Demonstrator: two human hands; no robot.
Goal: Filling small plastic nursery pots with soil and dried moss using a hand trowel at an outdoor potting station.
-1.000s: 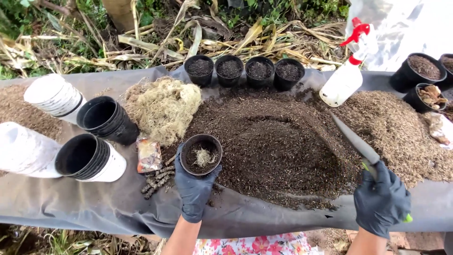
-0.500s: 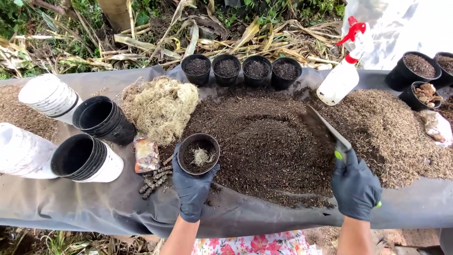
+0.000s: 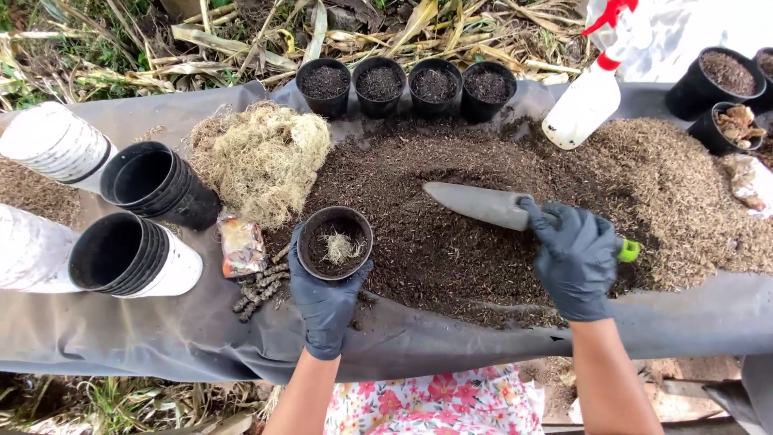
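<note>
Trowel (image 3: 475,205) handle hidden inside right hand (image 3: 573,259).

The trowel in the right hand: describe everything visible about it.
The trowel has a narrow grey, metal-looking blade with a pointed tip and a green handle end. It lies nearly flat, tip pointing left, over the dark soil pile. The gloved right hand wraps its handle, hiding most of the grip.

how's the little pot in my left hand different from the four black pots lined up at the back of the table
The pot in your left hand, the held pot, is nearly empty, with a pale tuft of fibre at the bottom; the four back pots are filled with dark soil to the rim. The held pot is gripped at the soil pile's near edge; the back pots stand untouched in a row. All are small, round and black.
</note>
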